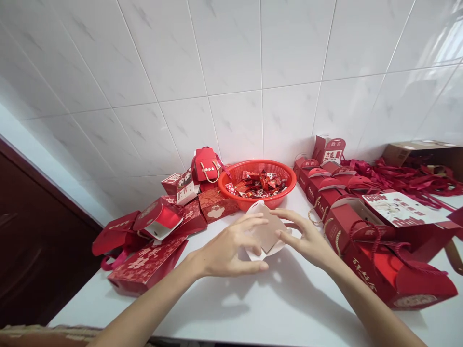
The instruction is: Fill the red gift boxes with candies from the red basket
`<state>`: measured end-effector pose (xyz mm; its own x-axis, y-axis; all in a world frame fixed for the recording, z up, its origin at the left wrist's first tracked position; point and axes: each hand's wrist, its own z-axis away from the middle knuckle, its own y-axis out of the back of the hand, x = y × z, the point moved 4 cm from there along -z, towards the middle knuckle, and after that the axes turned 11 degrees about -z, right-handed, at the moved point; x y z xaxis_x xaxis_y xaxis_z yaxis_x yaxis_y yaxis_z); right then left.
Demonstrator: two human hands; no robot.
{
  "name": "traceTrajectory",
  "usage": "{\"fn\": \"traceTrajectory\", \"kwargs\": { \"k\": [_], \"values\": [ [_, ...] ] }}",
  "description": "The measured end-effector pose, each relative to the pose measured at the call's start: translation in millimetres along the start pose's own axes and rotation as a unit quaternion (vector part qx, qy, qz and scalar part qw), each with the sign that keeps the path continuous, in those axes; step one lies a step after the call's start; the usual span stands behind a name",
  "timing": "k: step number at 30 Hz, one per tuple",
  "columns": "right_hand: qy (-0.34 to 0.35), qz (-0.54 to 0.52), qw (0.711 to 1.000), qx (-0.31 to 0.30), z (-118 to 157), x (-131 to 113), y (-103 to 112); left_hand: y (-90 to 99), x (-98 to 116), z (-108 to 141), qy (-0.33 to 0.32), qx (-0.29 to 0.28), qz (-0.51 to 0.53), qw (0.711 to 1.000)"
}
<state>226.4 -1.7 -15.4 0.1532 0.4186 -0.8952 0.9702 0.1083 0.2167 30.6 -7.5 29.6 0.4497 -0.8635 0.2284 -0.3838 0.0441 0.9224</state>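
A small carton with a pale inside stands unfolded between my two hands, in front of the basket. My left hand is at its left side, fingers apart and curved along the flaps. On the right side, my right hand has its thumb and fingers on the carton's edge, pinching its wall. Just behind the carton is a red plastic basket holding many small wrapped sweets.
Red gift boxes lie piled at the left on the white table. More red boxes stand in rows at the right, with red ribbons and a cardboard box behind. A tiled wall closes off the back.
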Motion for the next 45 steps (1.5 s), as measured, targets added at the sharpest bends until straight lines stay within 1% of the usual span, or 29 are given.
{"fn": "traceTrajectory", "kwargs": {
  "k": [5, 7, 9, 11, 15, 18, 21, 24, 27, 29, 31, 33, 35, 36, 37, 38, 39, 41, 42, 43, 44, 45],
  "values": [
    [-0.013, -0.01, 0.999, -0.035, 3, 1, -3, 4.8, -13, -4, 0.098, -0.024, -0.03, 0.994],
    [-0.029, -0.012, 0.999, -0.038, 4, 2, -3, 2.8, -19, -2, 0.137, -0.055, -0.041, 0.988],
    [-0.055, -0.013, 0.998, -0.038, 6, 5, -2, -0.6, -23, 0, 0.162, -0.095, -0.034, 0.982],
    [-0.091, -0.014, 0.995, -0.038, 8, 10, 0, -1.9, -26, 3, 0.175, -0.115, -0.019, 0.978],
    [-0.17, -0.024, 0.984, -0.051, 12, 16, 4, 1.7, -25, 3, 0.186, -0.116, 0.005, 0.976],
    [-0.206, -0.027, 0.976, -0.069, 14, 18, 5, 0.8, -24, 2, 0.174, -0.128, 0.035, 0.976],
    [-0.226, -0.016, 0.97, -0.084, 16, 22, 7, -5.6, -28, 3, 0.177, -0.137, 0.048, 0.974],
    [-0.235, 0.005, 0.969, -0.078, 16, 27, 8, -12.8, -35, 3, 0.2, -0.136, 0.024, 0.97],
    [-0.225, 0.026, 0.973, -0.048, 14, 32, 11, -12.3, -41, -1, 0.217, -0.13, -0.03, 0.967],
    [-0.209, 0.033, 0.977, -0.032, 13, 33, 12, -4.7, -45, -10, 0.21, -0.11, -0.043, 0.971],
    [-0.187, 0.039, 0.981, -0.021, 11, 32, 12, 8.1, -53, -23, 0.197, -0.069, -0.026, 0.978],
    [-0.161, 0.045, 0.986, -0.014, 10, 29, 12, 22.3, -68, -39, 0.199, -0.025, -0.018, 0.98],
    [-0.133, 0.048, 0.99, -0.009, 9, 25, 11, 31.4, -89, -59, 0.211, -0.01, -0.033, 0.977],
    [-0.12, 0.049, 0.992, -0.008, 9, 23, 10, 32.4, -101, -69, 0.22, -0.019, -0.041, 0.974],
    [-0.109, 0.049, 0.993, -0.006, 9, 21, 9, 30.4, -113, -80, 0.231, -0.042, -0.044, 0.971],
    [-0.101, 0.049, 0.994, -0.005, 9, 20, 8, 25.5, -126, -90, 0.244, -0.081, -0.044, 0.965],
    [-0.095, 0.05, 0.994, -0.004, 10, 20, 7, 17.8, -137, -99, 0.255, -0.132, -0.039, 0.957],
    [-0.093, 0.054, 0.994, -0.002, 11, 21, 6, -1.6, -158, -114, 0.28, -0.24, -0.029, 0.929],
    [-0.096, 0.055, 0.994, -0.001, 11, 22, 5, -11.7, -166, -121, 0.29, -0.278, -0.017, 0.916],
    [-0.101, 0.057, 0.993, -0.001, 12, 24, 5, -21.1, -172, -127, 0.295, -0.296, -0.004, 0.908],
    [-0.108, 0.058, 0.992, -0.001, 13, 26, 4, -29.5, -178, -133, 0.297, -0.296, 0.009, 0.908],
    [-0.115, 0.059, 0.992, -0.002, 14, 27, 4, -37.1, -181, -139, 0.294, -0.283, 0.018, 0.913]
  ]
}}
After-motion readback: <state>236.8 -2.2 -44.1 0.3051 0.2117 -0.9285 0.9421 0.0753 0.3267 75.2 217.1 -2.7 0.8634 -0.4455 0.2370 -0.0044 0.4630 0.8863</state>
